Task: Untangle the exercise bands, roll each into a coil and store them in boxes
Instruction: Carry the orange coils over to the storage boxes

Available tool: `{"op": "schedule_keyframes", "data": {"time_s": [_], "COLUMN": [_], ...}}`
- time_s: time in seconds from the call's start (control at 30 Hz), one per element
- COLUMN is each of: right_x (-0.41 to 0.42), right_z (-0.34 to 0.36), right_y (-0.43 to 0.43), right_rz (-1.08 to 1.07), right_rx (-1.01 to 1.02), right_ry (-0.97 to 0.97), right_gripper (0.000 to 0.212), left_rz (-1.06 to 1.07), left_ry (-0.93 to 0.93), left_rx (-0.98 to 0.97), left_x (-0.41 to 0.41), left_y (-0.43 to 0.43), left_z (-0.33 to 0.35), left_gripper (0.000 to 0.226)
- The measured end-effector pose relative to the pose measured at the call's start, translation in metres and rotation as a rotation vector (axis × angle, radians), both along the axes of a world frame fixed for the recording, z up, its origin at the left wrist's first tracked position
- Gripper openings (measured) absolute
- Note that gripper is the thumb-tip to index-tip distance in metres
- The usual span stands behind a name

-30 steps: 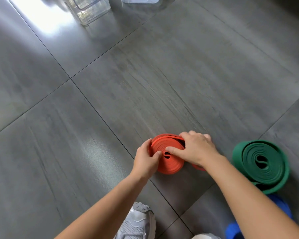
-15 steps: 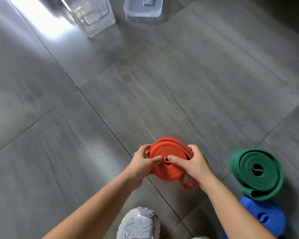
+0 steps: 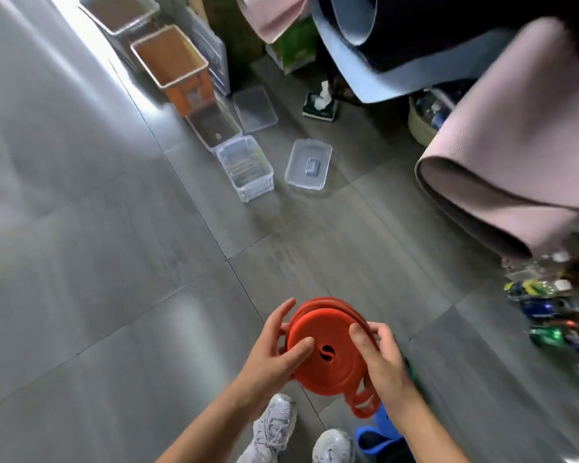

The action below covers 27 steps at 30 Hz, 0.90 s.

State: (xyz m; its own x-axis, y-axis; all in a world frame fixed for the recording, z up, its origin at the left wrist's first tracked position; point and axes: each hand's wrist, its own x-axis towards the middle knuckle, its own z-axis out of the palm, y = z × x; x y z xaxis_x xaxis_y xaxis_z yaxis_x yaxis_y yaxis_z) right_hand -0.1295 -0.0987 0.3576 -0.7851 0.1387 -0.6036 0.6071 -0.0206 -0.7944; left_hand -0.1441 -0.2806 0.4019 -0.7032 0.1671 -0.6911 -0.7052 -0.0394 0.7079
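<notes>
A coiled red exercise band is lifted off the grey floor between both hands. My left hand grips its left rim, thumb on the flat face and fingers behind. My right hand holds the right rim, thumb on top; a loose loop of the band hangs below. A blue coiled band lies on the floor by my feet, partly hidden by my right arm. A sliver of green band shows behind my right wrist. An open clear box and its lid sit farther ahead.
More boxes, one orange, line the floor behind the clear one, with another flat lid. Rolled pink and blue mats overhang at upper right. Several small colourful items clutter the right edge. My shoes are below.
Both hands raised the red coil from the floor. The view swung up, bringing the boxes, lids and mats into sight and hiding most of the green coil.
</notes>
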Motion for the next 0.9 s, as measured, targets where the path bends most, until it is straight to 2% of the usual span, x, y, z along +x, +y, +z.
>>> {"op": "schedule_keyframes", "data": {"time_s": [0.17, 0.3, 0.43, 0.53, 0.6, 0.7, 0.77, 0.9], "right_x": [-0.021, -0.048, -0.094, -0.137, -0.164, -0.208, -0.236, -0.311], "right_z": [0.164, 0.238, 0.274, 0.297, 0.307, 0.318, 0.323, 0.325], "right_y": [-0.035, -0.088, -0.156, -0.213, -0.253, -0.315, -0.354, -0.419], "right_rz": [0.080, 0.140, 0.187, 0.236, 0.280, 0.247, 0.210, 0.175], "right_rx": [0.034, 0.048, 0.045, 0.012, -0.009, -0.024, -0.033, -0.070], "right_ry": [0.042, 0.044, 0.090, 0.069, 0.072, 0.111, 0.119, 0.139], "right_gripper": [0.053, 0.058, 0.054, 0.063, 0.064, 0.052, 0.048, 0.062], "left_rz": [0.041, 0.087, 0.150, 0.135, 0.105, 0.070, 0.054, 0.041], "left_ry": [0.041, 0.022, 0.038, 0.073, 0.111, 0.151, 0.162, 0.199], "left_rx": [-0.045, -0.090, -0.069, -0.059, -0.057, -0.065, -0.083, -0.069], "left_x": [-0.002, -0.019, -0.061, -0.107, -0.141, -0.191, -0.223, -0.300], "left_y": [-0.035, -0.089, -0.158, -0.222, -0.268, -0.331, -0.367, -0.431], "left_z": [0.157, 0.220, 0.246, 0.261, 0.271, 0.287, 0.294, 0.295], "left_gripper": [0.052, 0.042, 0.037, 0.044, 0.040, 0.043, 0.037, 0.021]}}
